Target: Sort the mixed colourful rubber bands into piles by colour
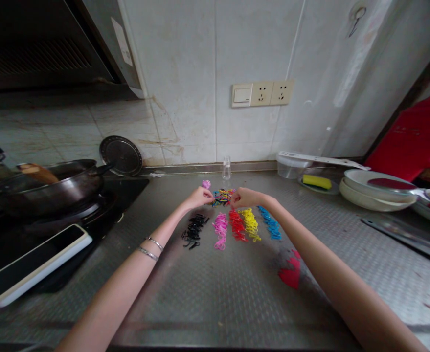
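Note:
A mixed heap of small coloured rubber bands [222, 197] lies on the steel counter. My left hand [199, 197] is at its left edge, thumb and fingers pinched. At the right edge, my right hand [244, 198] is also closed with fingertips down. What either pinch holds is too small to make out. Nearer to me lie sorted piles of bands: black [194, 230], pink [220, 231], red [237, 226], yellow [250, 225] and blue [270, 223]. A small pink object [206, 184] sits just beyond my left hand.
Behind the heap stands a clear bottle [227, 168] by the wall. To the left are a pan [60, 188] on the stove and a white-edged device [42, 264]. To the right are a plastic tub [290, 168], yellow sponge [316, 182], stacked bowls [372, 198] and a cleaver [409, 239].

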Demonstrator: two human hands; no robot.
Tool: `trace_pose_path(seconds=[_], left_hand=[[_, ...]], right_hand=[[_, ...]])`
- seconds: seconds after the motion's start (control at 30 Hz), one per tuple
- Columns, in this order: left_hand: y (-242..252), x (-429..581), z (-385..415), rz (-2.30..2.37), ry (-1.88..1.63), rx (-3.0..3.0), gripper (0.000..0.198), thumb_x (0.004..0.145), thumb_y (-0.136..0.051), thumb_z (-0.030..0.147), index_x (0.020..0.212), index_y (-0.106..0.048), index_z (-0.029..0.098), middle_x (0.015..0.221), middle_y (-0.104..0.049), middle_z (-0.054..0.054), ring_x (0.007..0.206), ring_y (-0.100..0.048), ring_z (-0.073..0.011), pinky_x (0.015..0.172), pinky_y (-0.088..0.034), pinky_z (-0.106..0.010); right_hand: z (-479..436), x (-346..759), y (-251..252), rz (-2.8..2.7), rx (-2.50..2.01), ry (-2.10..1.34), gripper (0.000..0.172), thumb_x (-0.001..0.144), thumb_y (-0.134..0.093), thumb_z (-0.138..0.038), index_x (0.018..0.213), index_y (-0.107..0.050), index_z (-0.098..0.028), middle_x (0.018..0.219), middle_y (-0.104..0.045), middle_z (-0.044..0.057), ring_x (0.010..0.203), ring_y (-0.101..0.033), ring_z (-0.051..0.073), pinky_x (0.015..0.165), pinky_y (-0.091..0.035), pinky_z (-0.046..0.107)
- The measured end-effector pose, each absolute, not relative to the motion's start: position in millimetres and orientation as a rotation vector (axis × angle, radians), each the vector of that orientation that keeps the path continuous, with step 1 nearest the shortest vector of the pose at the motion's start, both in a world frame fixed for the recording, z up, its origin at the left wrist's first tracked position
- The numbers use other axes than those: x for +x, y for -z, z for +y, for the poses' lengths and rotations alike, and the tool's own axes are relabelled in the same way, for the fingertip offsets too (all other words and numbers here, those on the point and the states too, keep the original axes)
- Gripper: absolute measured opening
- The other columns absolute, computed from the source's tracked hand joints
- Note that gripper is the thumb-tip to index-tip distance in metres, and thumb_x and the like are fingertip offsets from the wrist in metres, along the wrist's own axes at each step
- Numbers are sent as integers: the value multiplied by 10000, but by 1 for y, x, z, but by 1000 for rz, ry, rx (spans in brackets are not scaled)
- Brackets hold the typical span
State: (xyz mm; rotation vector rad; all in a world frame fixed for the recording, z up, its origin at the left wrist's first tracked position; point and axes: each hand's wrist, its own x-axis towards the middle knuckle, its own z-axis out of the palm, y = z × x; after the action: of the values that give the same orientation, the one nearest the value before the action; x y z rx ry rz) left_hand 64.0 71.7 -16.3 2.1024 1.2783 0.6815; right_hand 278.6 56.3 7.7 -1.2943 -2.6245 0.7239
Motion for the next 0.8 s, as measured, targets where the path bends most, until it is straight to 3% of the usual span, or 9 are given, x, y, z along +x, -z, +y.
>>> trace_pose_path(seconds=[0.17, 0.33, 0.53, 0.8], left_hand=[[27, 77, 68, 1249, -654, 2230, 210, 681, -553, 195, 799, -677, 75, 758, -662, -67, 648, -542, -113, 608, -386, -199], [30, 98, 57, 1257, -643, 2337, 236, 706, -540, 255, 821, -684, 108, 697, -648, -40, 596, -526, -117, 550, -358, -206], [31, 113, 52, 1440, -606, 2484, 193, 711, -539, 228, 807, -690, 156, 713, -648, -45, 653, -550, -144, 593, -371, -224], [35, 111, 55, 1520, -606, 2508, 186, 724, -533, 216, 818, -682, 158, 753, -655, -52, 645, -554, -140, 621, -394, -228]], right_hand=[[56, 281, -11, -2626, -1310, -723, 164, 613, -465, -209, 607, -607, -127, 507, -412, -44, 495, -324, 64, 472, -250, 194], [63, 296, -18, -2536, -1366, -574, 220, 656, -464, -296, 597, -594, -129, 510, -367, -44, 502, -289, 66, 468, -225, 202], [68, 306, -21, -2494, -1444, -437, 243, 660, -466, -321, 529, -545, -133, 490, -340, -44, 499, -262, 67, 466, -203, 210], [66, 303, -20, -2488, -1499, -430, 220, 654, -476, -272, 617, -613, -104, 505, -424, -22, 509, -330, 71, 478, -237, 204]])
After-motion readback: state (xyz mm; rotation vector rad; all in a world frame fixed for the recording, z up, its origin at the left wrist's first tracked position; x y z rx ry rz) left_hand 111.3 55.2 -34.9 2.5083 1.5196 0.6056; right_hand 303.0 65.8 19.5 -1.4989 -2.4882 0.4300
